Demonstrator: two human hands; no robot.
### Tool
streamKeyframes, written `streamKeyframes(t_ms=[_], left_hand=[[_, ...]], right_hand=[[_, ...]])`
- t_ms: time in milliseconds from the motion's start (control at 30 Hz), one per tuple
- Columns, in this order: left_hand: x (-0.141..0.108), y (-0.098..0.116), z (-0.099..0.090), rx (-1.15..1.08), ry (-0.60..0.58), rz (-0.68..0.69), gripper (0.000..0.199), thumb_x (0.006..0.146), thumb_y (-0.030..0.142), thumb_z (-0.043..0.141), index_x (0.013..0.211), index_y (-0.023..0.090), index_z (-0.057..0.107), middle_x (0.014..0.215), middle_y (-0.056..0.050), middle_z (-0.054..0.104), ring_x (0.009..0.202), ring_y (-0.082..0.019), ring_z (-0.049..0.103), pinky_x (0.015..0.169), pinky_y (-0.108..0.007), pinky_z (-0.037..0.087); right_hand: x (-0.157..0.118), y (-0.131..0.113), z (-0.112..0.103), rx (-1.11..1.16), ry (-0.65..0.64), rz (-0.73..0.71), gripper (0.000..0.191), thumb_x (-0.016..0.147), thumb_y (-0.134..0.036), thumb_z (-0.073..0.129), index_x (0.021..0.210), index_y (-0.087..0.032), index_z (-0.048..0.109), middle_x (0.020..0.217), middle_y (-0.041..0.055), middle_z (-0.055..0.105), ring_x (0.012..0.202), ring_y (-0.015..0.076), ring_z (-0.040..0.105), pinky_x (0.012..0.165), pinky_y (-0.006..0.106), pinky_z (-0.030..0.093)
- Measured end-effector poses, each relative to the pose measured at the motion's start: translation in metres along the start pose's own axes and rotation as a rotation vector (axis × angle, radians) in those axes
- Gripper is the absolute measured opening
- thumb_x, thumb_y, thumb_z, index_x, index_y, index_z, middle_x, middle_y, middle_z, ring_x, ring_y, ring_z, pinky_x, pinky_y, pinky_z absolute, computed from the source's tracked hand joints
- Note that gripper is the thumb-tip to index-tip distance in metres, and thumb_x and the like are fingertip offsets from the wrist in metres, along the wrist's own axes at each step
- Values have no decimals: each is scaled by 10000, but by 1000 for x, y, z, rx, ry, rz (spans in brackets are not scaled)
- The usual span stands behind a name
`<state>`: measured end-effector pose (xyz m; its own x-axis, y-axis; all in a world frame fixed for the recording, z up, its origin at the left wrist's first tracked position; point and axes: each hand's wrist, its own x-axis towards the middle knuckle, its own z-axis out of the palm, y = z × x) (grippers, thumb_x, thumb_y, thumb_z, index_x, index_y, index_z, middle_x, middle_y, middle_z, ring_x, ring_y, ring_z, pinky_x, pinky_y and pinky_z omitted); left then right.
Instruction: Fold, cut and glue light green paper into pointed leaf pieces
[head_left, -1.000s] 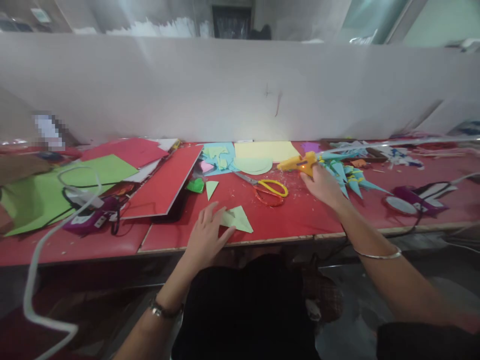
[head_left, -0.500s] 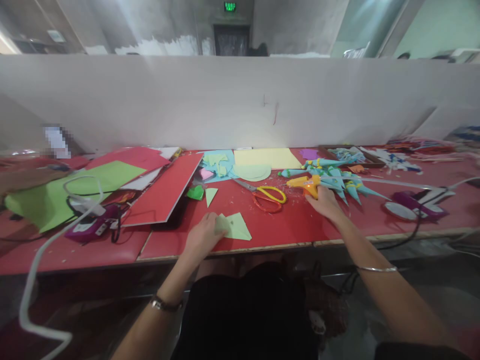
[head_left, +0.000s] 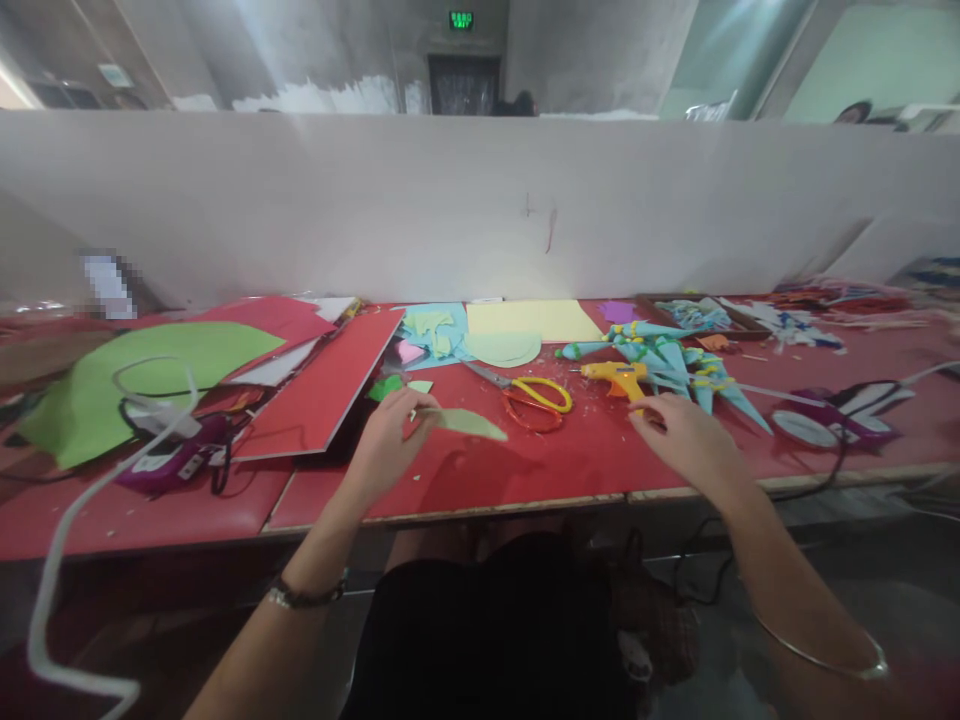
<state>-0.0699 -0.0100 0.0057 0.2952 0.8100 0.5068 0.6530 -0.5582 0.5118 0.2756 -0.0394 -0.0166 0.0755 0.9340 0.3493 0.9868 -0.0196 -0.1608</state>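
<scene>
A pale green piece of paper [head_left: 471,423] is pinched in my left hand [head_left: 397,430] by its left end, raised over the red tabletop and seen at a low slant. Nothing shows in my right hand [head_left: 671,430]; its fingers are curled but apart, just by the handle end of a yellow-orange hot glue gun [head_left: 615,376]. That glue gun lies with its nozzle to the left, against several light blue paper cones [head_left: 675,365]. Between my hands rest scissors [head_left: 538,393] with one yellow and one red handle loop. Whether a finger still touches the glue gun is hard to see.
A red board [head_left: 330,385] slants at left, beside a large green sheet [head_left: 150,370]. Purple power boxes [head_left: 172,455] with cables stand on both sides. Yellow paper [head_left: 536,318], blue paper [head_left: 442,350] and a tray [head_left: 750,315] lie along the white partition [head_left: 480,210].
My left hand has lifted the pale green paper off the tabletop and tilted it. My right hand has drawn back from the glue gun's handle, down and to the right.
</scene>
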Motion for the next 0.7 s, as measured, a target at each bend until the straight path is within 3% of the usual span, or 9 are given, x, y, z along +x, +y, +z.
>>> streamKeyframes(t_ms=[100,233,333,433,567,700], left_hand=[[11,4,-5,-152,91,-10,117,814,272,455,779,187,527,779,-11,557,742,-132,518,702,-256,421],[19,7,-10,-311,197,-66,117,796,291,491,790,178,522,765,-1,525,672,-105,498,644,-227,424],[21,6,-11,-337,211,-93,116,778,292,511,784,176,523,750,7,515,666,-100,494,635,-220,422],[17,4,-7,-353,186,-103,117,773,286,509,781,172,530,749,2,523,668,-105,493,649,-232,427],[11,2,-4,-396,175,-101,106,771,275,506,785,174,534,796,-10,549,731,-117,515,693,-245,432],[7,0,-7,-437,203,-148,107,757,290,524,786,188,534,750,6,545,696,-109,521,644,-224,447]], right_hand=[[1,-5,4,-12,1,81,206,792,-310,429,851,-207,597,807,52,617,732,189,574,594,282,405],[7,9,23,-212,8,238,330,795,-386,431,927,-131,594,902,160,599,880,294,551,583,329,398],[17,26,41,-122,-83,303,378,803,-411,409,848,-97,614,906,198,593,871,295,558,610,339,399],[31,37,54,102,-140,308,326,773,-414,445,766,-137,616,818,135,621,776,230,581,607,296,391],[42,41,59,212,-170,334,338,769,-438,423,678,-155,584,634,57,610,589,168,564,519,252,363],[42,37,55,288,-112,308,310,763,-442,423,767,-160,550,691,37,609,600,151,551,528,241,363]])
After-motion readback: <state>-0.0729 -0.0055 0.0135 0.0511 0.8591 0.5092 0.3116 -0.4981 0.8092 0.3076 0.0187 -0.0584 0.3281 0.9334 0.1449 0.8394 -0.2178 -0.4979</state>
